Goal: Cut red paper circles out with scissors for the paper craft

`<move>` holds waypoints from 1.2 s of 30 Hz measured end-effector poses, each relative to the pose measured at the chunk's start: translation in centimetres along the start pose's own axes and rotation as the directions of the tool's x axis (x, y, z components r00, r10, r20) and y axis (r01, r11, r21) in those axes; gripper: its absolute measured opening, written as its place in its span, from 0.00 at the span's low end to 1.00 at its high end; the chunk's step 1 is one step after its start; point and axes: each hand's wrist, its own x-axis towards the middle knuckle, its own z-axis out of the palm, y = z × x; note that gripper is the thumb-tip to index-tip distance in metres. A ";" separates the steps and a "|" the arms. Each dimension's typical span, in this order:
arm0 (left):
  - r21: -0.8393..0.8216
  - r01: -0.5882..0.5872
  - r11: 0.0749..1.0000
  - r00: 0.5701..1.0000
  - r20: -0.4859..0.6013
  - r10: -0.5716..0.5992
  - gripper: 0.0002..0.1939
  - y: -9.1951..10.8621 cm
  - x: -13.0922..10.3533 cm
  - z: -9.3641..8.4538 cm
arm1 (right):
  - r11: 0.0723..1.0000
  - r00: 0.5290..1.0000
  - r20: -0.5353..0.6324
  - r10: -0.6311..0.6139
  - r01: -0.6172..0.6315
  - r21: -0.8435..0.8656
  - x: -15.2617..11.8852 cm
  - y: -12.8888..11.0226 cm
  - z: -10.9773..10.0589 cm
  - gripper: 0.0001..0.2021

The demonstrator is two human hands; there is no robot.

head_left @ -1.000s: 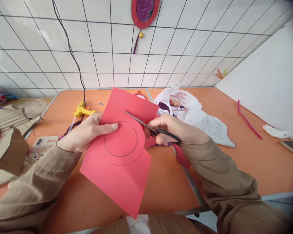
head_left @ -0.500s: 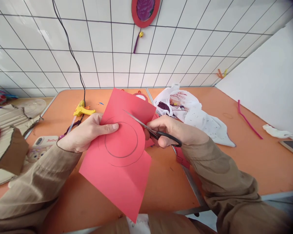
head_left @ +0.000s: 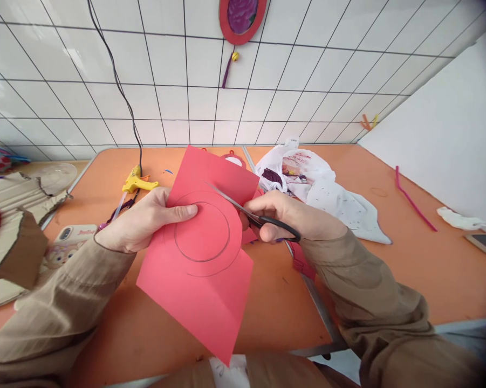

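My left hand (head_left: 157, 215) grips the left edge of a red paper sheet (head_left: 198, 318), thumb on top near two pencil-drawn circles, one inside the other. My right hand (head_left: 285, 215) holds black-handled scissors (head_left: 281, 223) at the right side of the sheet. Their blades lie along a cut that follows the upper right of the outer circle. The paper above the blades is a separate flap, and the lower part of the sheet hangs down toward me. My left fingers are hidden behind the paper.
A yellow glue gun (head_left: 137, 181) and a phone case (head_left: 70, 242) lie left. Cardboard (head_left: 18, 237) is at the far left. White plastic bags (head_left: 323, 186) lie behind my right hand. A pink stick (head_left: 415, 199) and a phone (head_left: 485, 245) are at the right.
The lower part of the red sheet has swung slightly to the right and up. Both hands and the scissors are almost where they were.
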 end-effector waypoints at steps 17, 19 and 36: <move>-0.021 -0.011 1.000 0.999 0.046 0.012 0.05 0.0 0.0 -0.2 | 0.999 0.999 0.000 0.035 -0.035 0.001 -0.1 0.1 -0.2 0.27; -0.022 -0.011 1.000 0.999 0.045 0.012 0.05 0.0 0.1 -0.2 | 0.999 0.999 -0.003 0.044 -0.044 0.000 -0.2 0.1 -0.2 0.28; 0.008 -0.045 0.999 0.999 0.029 0.045 0.08 -0.2 0.2 -0.4 | 0.997 0.998 -0.006 0.066 -0.067 -0.025 -0.2 0.0 -0.3 0.27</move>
